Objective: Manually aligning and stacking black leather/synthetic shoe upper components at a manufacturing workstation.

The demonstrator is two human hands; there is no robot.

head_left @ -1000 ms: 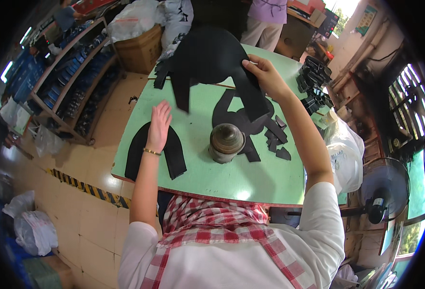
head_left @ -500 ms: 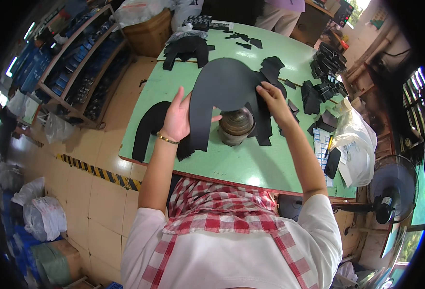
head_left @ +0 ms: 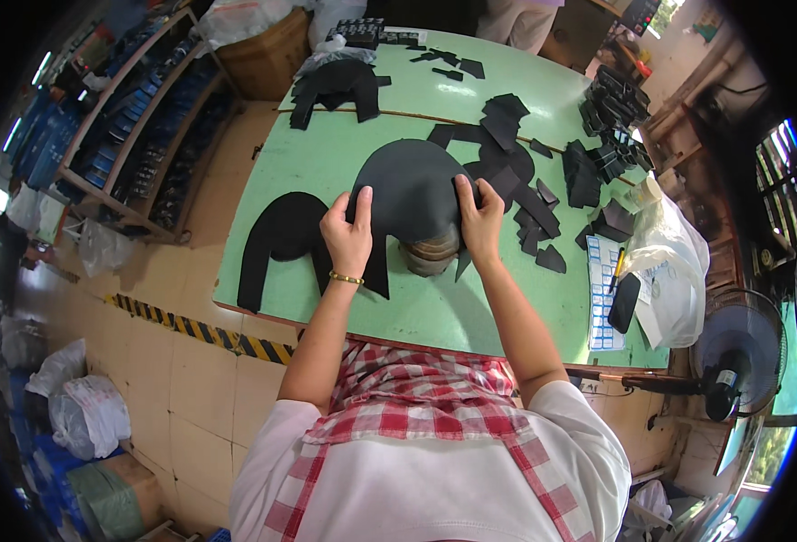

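Note:
A black horseshoe-shaped sheet piece [head_left: 409,185] is pinched at its left edge by my left hand [head_left: 349,233] and at its right edge by my right hand [head_left: 480,221]. Both thumbs lie on top, with the other fingers partly hidden. The piece sits over a round, ringed, brownish stand [head_left: 430,257], bending down at the sides; its underside contact is hidden. A similar black arch-shaped piece [head_left: 281,226] lies flat on the green table [head_left: 398,312], left of my left hand. Beyond my right hand is a loose heap of black cut pieces [head_left: 504,172].
More black arch pieces [head_left: 340,86] are stacked at the far left of the table. At the right are black curved parts [head_left: 617,108], a white plastic bag [head_left: 674,271], a dark phone [head_left: 624,303] and printed sheets [head_left: 601,316]. A fan [head_left: 737,352] stands beyond the right edge.
Both hands have lowered the black piece onto the stand. It was raised and tilted before, with my left palm spread beside it; now both hands grip its sides.

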